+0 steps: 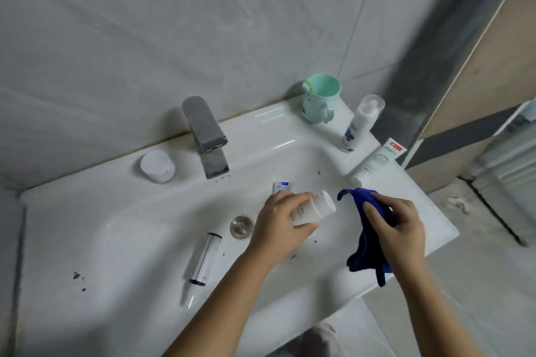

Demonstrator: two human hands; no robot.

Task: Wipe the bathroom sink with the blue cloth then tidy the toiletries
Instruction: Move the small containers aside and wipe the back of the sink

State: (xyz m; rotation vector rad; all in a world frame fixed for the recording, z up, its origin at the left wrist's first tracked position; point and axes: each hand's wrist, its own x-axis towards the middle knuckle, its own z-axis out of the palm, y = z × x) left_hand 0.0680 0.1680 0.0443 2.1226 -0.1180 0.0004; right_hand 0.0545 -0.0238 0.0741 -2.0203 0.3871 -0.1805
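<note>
My left hand grips a small white bottle, tilted above the basin of the white sink. My right hand holds the blue cloth, which hangs over the sink's right side. A white tube with a dark stripe lies in the basin left of the metal drain. A small white and blue item lies behind my left hand, partly hidden.
A chrome faucet stands at the back. A white cup sits to its left. A green mug, a white spray bottle and a white tube line the right rim. Dark specks mark the left ledge.
</note>
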